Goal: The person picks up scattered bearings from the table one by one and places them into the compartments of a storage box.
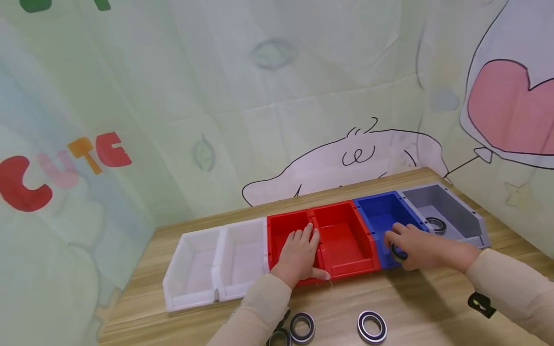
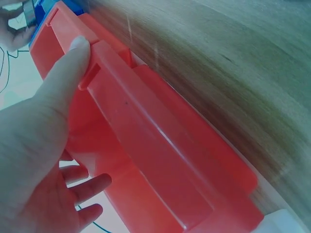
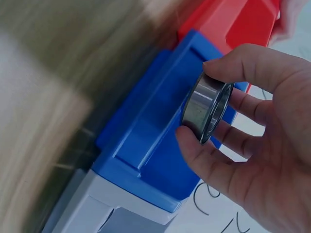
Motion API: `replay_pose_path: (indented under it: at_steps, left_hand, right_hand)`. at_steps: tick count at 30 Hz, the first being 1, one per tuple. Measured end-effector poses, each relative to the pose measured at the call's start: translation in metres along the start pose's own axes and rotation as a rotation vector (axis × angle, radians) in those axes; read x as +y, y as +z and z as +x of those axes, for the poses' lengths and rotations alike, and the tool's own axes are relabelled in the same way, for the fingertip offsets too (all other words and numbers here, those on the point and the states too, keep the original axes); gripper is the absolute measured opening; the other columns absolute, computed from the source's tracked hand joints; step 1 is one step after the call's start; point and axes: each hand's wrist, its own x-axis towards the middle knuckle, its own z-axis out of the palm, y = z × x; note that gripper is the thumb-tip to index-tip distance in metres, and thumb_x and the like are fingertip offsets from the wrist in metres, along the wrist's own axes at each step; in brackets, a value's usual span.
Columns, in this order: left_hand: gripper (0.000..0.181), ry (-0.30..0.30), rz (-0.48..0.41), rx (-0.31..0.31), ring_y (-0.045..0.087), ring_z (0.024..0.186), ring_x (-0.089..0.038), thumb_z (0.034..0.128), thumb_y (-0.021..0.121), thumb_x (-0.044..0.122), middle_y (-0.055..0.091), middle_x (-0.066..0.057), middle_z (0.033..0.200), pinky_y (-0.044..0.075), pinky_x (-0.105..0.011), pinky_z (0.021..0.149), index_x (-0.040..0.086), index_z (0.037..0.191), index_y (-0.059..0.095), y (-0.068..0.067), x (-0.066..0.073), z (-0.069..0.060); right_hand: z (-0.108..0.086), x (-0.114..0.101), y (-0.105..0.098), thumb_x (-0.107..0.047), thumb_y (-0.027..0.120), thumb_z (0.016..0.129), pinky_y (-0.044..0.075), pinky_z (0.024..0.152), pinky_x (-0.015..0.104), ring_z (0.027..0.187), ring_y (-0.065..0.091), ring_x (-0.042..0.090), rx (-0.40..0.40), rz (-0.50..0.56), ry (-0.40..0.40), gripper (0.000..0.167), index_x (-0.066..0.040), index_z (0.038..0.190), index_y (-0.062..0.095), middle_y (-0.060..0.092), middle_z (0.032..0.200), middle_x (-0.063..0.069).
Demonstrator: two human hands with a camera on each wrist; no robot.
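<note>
Lettering: colourful letters [image 1: 113, 150] spell CUTE on the backdrop at the far left.
White bins: here they stand, the first [image 1: 195, 269] and the second [image 1: 244, 259], side by side on the wooden table [image 1: 134, 298].
Left red bin: next along, this left red bin [image 1: 279, 233] sits partly under an arm and a hand.
Bearing pair: down in front, one bearing [image 1: 289, 339] cut off by the frame, another [image 1: 311, 328] just beside it.
Left hand: loose and spread, this left hand [image 1: 299, 254] reaches over the red divider, thumb resting on the front rim where both red bins meet.
Right red bin: the right red bin [image 1: 352, 266] comes next, with a lone bearing [image 1: 383, 327] lying on the table before it.
Held bearing: look, this bearing [image 3: 201, 104] is up at the front of the blue bin [image 1: 381, 211]; whether it touches, I can't tell.
Right hand: thumb and fingers of the right hand [image 1: 415, 247] pinch that bearing firmly by its rim.
Grey bin: inside the grey bin [image 1: 454, 230], a bearing [image 1: 442, 226] sits near the left wall.
</note>
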Motion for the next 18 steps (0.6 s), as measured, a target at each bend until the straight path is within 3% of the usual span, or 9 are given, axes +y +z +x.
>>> replay_pose_path:
  at_steps: [5,12,18]
  left_hand:
    - [0.101,0.01,0.009,0.0,0.039,0.129,-0.022,0.0647,0.065,0.068,0.03,-0.004,0.149,0.039,-0.036,0.105,0.018,0.143,0.028,-0.002,0.002,0.0]
    - [0.102,-0.01,0.009,-0.009,0.038,0.13,-0.021,0.0641,0.066,0.068,0.029,-0.003,0.15,0.039,-0.036,0.105,0.018,0.144,0.027,-0.003,0.0,0.0]
    - [0.102,-0.002,0.016,-0.014,0.038,0.13,-0.021,0.0646,0.065,0.069,0.029,-0.004,0.15,0.039,-0.036,0.105,0.018,0.144,0.027,-0.001,-0.001,0.0]
  right_hand:
    - [0.015,0.015,-0.003,-0.013,0.072,0.071,0.042,0.064,0.031,0.075,0.045,0.018,-0.004,-0.033,0.012,0.032,-0.015,0.095,0.052,0.046,0.088,0.002]
    - [0.04,0.034,-0.003,-0.008,0.07,0.071,0.045,0.064,0.033,0.075,0.045,0.021,-0.004,0.003,0.032,0.031,-0.01,0.097,0.053,0.047,0.089,0.009]
    - [0.054,0.036,-0.004,-0.009,0.069,0.071,0.046,0.066,0.038,0.076,0.047,0.025,-0.017,0.023,0.083,0.032,-0.009,0.099,0.053,0.048,0.092,0.013]
